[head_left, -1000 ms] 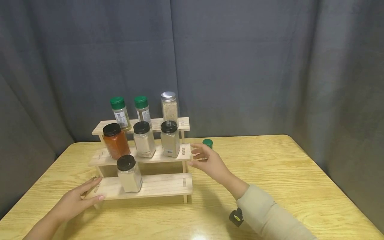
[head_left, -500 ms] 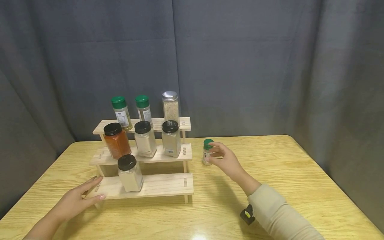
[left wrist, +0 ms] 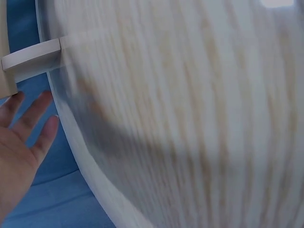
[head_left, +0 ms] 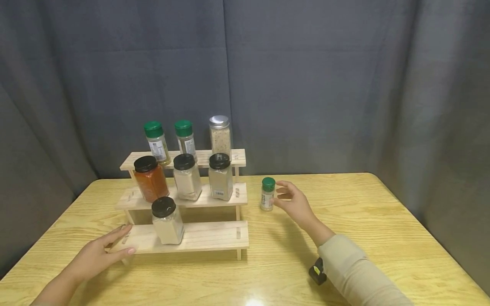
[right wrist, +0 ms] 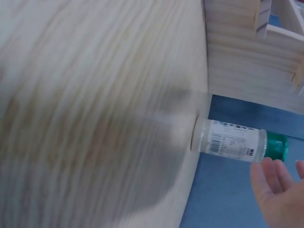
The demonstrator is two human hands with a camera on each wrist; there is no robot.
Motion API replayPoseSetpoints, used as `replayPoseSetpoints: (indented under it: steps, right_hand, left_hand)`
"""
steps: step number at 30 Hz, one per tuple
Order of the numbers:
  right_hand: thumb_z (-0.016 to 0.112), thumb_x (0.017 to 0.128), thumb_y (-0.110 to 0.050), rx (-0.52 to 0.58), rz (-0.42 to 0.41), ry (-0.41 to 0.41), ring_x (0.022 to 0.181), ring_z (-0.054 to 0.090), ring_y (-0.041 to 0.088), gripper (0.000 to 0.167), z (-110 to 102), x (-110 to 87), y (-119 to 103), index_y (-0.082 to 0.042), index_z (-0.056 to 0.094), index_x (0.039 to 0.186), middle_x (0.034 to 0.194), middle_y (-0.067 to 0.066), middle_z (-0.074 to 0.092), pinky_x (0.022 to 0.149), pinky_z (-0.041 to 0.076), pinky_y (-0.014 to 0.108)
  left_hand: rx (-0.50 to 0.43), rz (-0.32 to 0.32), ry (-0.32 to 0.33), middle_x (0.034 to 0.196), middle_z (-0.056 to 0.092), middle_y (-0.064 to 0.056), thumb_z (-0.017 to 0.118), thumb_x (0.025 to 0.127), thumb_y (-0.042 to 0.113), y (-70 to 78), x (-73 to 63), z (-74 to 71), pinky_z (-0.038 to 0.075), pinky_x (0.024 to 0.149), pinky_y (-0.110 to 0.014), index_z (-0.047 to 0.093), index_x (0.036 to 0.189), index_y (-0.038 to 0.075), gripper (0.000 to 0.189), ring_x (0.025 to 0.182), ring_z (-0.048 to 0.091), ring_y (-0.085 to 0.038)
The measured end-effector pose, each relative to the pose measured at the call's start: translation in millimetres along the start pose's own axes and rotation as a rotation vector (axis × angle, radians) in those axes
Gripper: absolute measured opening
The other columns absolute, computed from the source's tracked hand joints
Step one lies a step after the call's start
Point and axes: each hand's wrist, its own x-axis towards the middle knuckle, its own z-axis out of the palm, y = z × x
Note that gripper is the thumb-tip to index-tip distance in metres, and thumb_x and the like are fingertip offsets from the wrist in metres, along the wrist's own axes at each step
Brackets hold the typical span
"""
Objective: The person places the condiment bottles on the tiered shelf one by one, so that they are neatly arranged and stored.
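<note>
In the head view a three-step wooden rack point(head_left: 214, 236) stands left of centre on the table. My left hand point(head_left: 93, 257) rests at the left end of its lowest step, thumb and fingers spread; the left wrist view also shows the hand point(left wrist: 19, 147) with fingers extended. To the right of the rack, a small green-capped spice jar point(head_left: 267, 195) stands upright on the table. Just beside it is my right hand point(head_left: 296, 206), thumb and fingers apart. In the right wrist view its fingertips are close to the jar's green cap point(right wrist: 276, 146); whether they touch, I cannot tell.
A black-lidded jar point(head_left: 168, 227) stands on the lowest step. Three black-lidded jars, one an orange-red jar point(head_left: 152, 185), line the middle step. On top are two green-capped jars point(head_left: 158, 148) and a silver-lidded jar point(head_left: 220, 138). A grey curtain point(head_left: 306, 85) hangs behind the table.
My right hand has moved right from the rack's side to the green-capped jar, then slightly off it, so the jar shows whole. My left hand stays at the rack.
</note>
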Motion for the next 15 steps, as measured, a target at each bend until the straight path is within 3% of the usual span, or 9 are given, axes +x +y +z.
replayPoseSetpoints:
  steps: [15]
  right_hand:
    - [0.063, 0.079, -0.015, 0.024, 0.062, 0.069, 0.106, 0.044, 0.032, 0.051, 9.3, 20.2, 13.6, -0.007, 0.041, 0.124, 0.116, 0.018, 0.047, 0.084, 0.041, 0.043]
  left_hand:
    - [-0.010, -0.005, 0.003, 0.131, 0.031, -0.024, 0.058, 0.079, 0.043, -0.1, 1.7, -0.8, 0.037, 0.078, -0.056, 0.035, 0.133, 0.008, 0.068, 0.102, 0.044, -0.047]
